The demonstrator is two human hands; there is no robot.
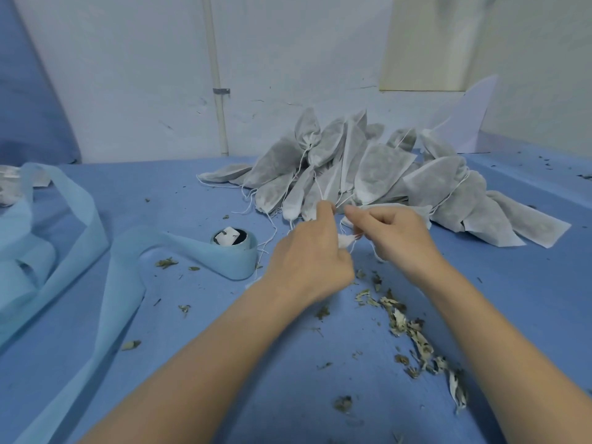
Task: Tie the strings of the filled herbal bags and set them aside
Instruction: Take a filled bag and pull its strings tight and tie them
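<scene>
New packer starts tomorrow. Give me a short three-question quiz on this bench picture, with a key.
1. True or false: both hands pinch white strings.
2. Where is the pile of herbal bags? A) beyond the hands, by the wall B) left of the blue fabric roll
3. What litters the table under the right forearm?

Key:
1. True: left hand and right hand each pinch strings.
2. A; the blue fabric roll lies left of the hands.
3. Loose dried herbs.
</scene>
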